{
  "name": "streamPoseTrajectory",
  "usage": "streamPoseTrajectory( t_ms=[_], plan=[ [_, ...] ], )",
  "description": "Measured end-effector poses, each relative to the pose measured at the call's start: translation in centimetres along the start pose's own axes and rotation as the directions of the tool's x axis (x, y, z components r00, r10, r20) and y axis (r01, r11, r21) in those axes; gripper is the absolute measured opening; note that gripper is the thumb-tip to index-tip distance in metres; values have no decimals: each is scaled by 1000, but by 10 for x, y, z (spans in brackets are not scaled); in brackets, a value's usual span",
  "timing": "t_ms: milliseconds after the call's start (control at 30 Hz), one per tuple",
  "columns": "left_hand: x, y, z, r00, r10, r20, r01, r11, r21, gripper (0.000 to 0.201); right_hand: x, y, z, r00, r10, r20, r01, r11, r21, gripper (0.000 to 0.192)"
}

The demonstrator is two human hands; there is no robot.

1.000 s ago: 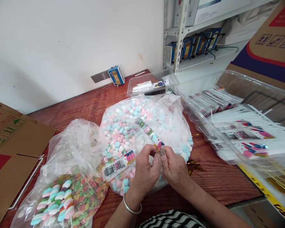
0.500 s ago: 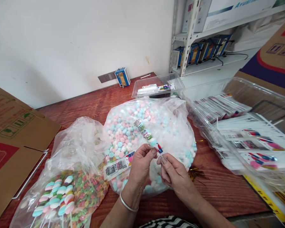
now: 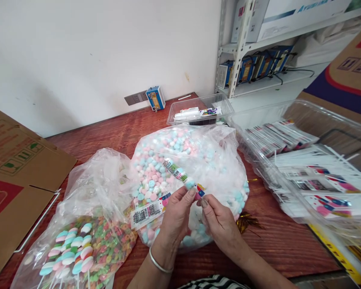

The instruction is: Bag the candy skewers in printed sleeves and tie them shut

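A marshmallow skewer in a narrow printed clear wrapper (image 3: 176, 171) slants over the large bag of marshmallows (image 3: 219, 160). My left hand (image 3: 177, 216) pinches it near its lower end between thumb and fingers. My right hand (image 3: 221, 220) is closed at the wrapper's bottom end, where the stick lies, mostly hidden by the fingertips. Beside my left wrist, a flat printed wrapper (image 3: 149, 212) lies on the marshmallow bag. Several unwrapped marshmallow skewers (image 3: 68, 251) rest at lower left on a clear bag of gummy rings (image 3: 114, 249).
On the right stands a large clear bin (image 3: 258, 168) with stacked wrappers and white sticks. A smaller clear tray (image 3: 173, 114) sits at the back, near a blue device (image 3: 155, 98). Cardboard boxes flank both sides. Gold tinsel (image 3: 247, 221) lies right of the marshmallow bag.
The wrapped skewer has tilted further left and its upper end has dropped slightly. Both hands keep their pinch near its lower end, with my right fingers a little closer to the wrapper's printed bottom.
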State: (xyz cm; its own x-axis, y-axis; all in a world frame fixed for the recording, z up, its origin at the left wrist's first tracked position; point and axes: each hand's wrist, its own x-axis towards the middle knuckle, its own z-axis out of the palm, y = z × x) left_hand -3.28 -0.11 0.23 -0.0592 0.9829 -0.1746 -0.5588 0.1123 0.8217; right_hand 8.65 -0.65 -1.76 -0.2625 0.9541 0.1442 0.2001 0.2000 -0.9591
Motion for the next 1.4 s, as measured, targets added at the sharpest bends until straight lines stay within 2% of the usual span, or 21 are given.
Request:
streamPoseTrajectory(
  t_ms=[100, 200, 267, 333, 400, 467, 533, 600, 700, 767, 867, 967, 1100, 1167, 1233, 1333, 1400],
  plan=[
    [1, -5, 0, 995, 43, -91, -42, 999, 6, 10, 0, 1, 0, 1000, 25, 12, -25, 999, 32, 28],
    [1, -9, 1, 993, 68, -99, -56, 991, 122, 14, 4, 2, -2, 995, 8, -103, -6, 1000, 18, 28],
    [0, -10, 3, 994, 72, -83, -56, 980, 190, 15, 7, 2, -4, 984, -42, -176, 39, 999, -18, 27],
    [-1, -12, 5, 991, 87, -101, -64, 974, 216, 16, 11, 2, -5, 967, -119, -224, 104, 992, -76, 18],
    [-2, -14, 8, 982, 122, -142, -88, 970, 229, 16, 15, 3, -6, 950, -203, -239, 173, 975, -140, 15],
    [-3, -16, 9, 969, 172, -178, -124, 960, 252, 16, 16, 5, -7, 940, -236, -248, 196, 965, -175, 14],
    [-4, -19, 10, 957, 213, -196, -151, 945, 289, 17, 16, 7, -6, 947, -198, -252, 161, 974, -159, 13],
    [-4, -22, 9, 950, 233, -206, -154, 928, 340, 18, 16, 9, -4, 964, -109, -244, 93, 993, -78, 15],
    [-3, -27, 7, 943, 236, -235, -144, 926, 349, 18, 14, 12, 0, 988, 75, -133, -48, 979, 196, 21],
    [-3, -31, 7, 939, 211, -270, -138, 954, 267, 20, 14, 13, 3, 979, 202, 18, -188, 873, 449, 26],
    [-3, -34, 11, 956, 81, -282, -64, 996, 66, 27, 13, 10, 6, 924, 300, 237, -378, 612, 695, 30],
    [-6, -33, 15, 971, -53, -231, 30, 994, -102, 35, 13, 7, 4, 872, 299, 387, -486, 447, 751, 29],
    [-8, -29, 14, 979, -130, -155, 98, 975, -201, 37, 13, 9, -2, 833, 270, 482, -551, 343, 761, 30],
    [-8, -26, 12, 977, -179, -115, 153, 967, -201, 37, 11, 11, -1, 827, 293, 481, -561, 351, 750, 33],
    [-6, -24, 10, 969, -218, -117, 193, 963, -189, 38, 5, 14, 2, 849, 324, 418, -526, 442, 726, 35],
    [-4, -20, 10, 962, -125, -243, 90, 985, -149, 31, -8, 20, 9, 914, 266, 307, -403, 676, 616, 44],
    [-4, -19, 11, 945, -35, -325, -4, 993, -119, 27, -15, 26, 13, 930, 230, 287, -355, 767, 535, 48]
  ],
)
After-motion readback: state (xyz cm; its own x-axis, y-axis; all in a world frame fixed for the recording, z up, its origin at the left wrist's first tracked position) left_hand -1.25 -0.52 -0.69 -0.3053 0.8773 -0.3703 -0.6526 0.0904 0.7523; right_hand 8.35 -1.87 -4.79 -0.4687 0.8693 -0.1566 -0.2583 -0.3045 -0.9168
